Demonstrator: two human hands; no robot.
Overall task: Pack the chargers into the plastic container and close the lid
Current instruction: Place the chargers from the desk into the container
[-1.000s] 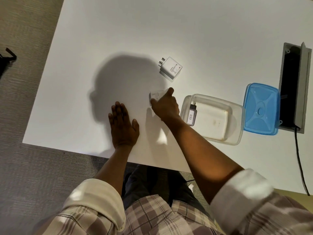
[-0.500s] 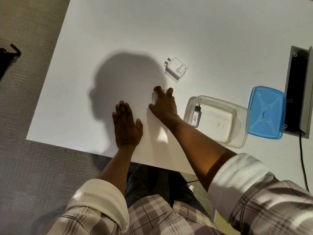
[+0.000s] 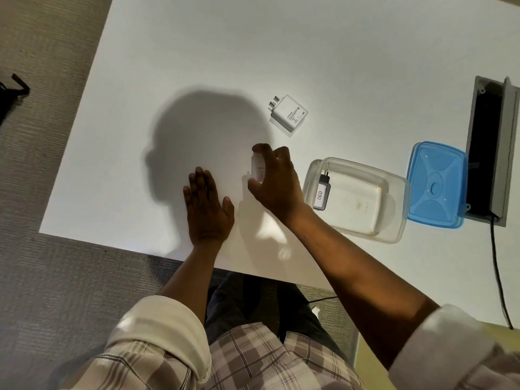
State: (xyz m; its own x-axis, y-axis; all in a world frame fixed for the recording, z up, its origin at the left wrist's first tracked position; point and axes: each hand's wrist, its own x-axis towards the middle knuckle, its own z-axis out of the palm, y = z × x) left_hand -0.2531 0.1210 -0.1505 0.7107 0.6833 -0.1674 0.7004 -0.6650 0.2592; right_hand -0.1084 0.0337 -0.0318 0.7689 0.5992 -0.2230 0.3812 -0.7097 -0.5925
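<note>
**Second charger in grasp**

Right hand (image 3: 274, 182) fingers curled around a white charger (image 3: 258, 170) on the table (image 3: 337, 52); left hand (image 3: 206, 205) flat, fingers spread. One charger (image 3: 321, 193) lies in the container (image 3: 394, 226); another (image 3: 289, 113) waits. Lid (image 3: 437, 184) off. Next: lift, carry right to container.

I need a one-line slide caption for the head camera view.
Right hand grips a white charger beside the clear container, which holds a dark charger; the blue lid lies apart.

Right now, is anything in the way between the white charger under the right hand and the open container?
Nothing visible blocks it. The right hand grips the small white charger just left of the clear container, which is lidless; the blue lid lies beyond it. The black charger inside leaves most of the floor free.
</note>
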